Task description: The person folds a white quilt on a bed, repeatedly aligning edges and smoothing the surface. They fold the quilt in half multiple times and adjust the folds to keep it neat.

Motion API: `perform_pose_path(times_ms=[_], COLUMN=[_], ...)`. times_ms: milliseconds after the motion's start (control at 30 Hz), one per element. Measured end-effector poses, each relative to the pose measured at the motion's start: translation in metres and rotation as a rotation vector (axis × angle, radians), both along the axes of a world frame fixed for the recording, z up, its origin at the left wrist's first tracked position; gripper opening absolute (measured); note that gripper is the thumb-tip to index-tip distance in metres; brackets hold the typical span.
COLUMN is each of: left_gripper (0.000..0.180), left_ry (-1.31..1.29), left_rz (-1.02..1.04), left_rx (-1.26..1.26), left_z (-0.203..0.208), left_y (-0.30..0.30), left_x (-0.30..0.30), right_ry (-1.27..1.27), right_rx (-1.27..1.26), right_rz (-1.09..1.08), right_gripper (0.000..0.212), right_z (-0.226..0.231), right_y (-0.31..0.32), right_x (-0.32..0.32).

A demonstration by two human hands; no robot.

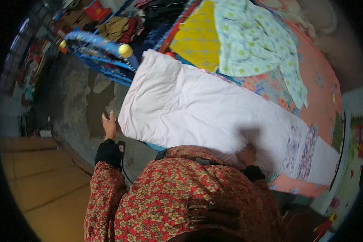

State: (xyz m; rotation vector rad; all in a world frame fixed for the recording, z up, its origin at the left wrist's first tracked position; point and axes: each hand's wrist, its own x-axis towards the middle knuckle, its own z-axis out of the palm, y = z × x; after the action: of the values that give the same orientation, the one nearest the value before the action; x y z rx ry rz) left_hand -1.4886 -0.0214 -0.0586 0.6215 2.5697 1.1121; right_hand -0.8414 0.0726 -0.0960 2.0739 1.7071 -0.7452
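Note:
A long, folded white cloth (197, 109) lies slantwise across the bed in front of me, with a purple floral band toward its right end. My left hand (109, 126) is beside the cloth's left edge, its thumb and fingers apart and nothing seen between them. On the near side of the cloth, my right hand (247, 155) rests flat in shadow, its fingers dimly visible. Beyond the cloth, a pale green dotted garment (256, 38) with a long sleeve is spread out, partly over a yellow patterned cloth (197, 38).
The bed has a peach floral sheet (316, 86). At the far left stands a blue rack (97, 60) with yellow knobs, and piled clothes (117, 30) lie behind it. Grey concrete floor (74, 105) shows on the left, near a brown wooden cabinet (40, 173).

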Motion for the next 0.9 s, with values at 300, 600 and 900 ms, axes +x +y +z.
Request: perform_pose_path(times_ms=[300,600,900], left_gripper=[0.066,0.057,0.071], left_ry=[-1.078,-1.334,-1.270], left_rz=[0.066,0.170,0.004], left_rx=[0.780,0.608,0.502], left_z=[-0.025,-0.036,-0.041], left_y=[-0.046,-0.047,-0.056], left_x=[0.068,0.037,0.039], right_ry=[0.118,-0.028,-0.068], right_rx=[0.129,0.564,0.543], right_rz=[0.198,0.247,0.025], right_gripper=[0.082,0.067,0.068], right_z=[0.022,0.005,-0.003], right_y=[-0.043,-0.117,-0.105], right_x=[0.023,0.048,0.055])
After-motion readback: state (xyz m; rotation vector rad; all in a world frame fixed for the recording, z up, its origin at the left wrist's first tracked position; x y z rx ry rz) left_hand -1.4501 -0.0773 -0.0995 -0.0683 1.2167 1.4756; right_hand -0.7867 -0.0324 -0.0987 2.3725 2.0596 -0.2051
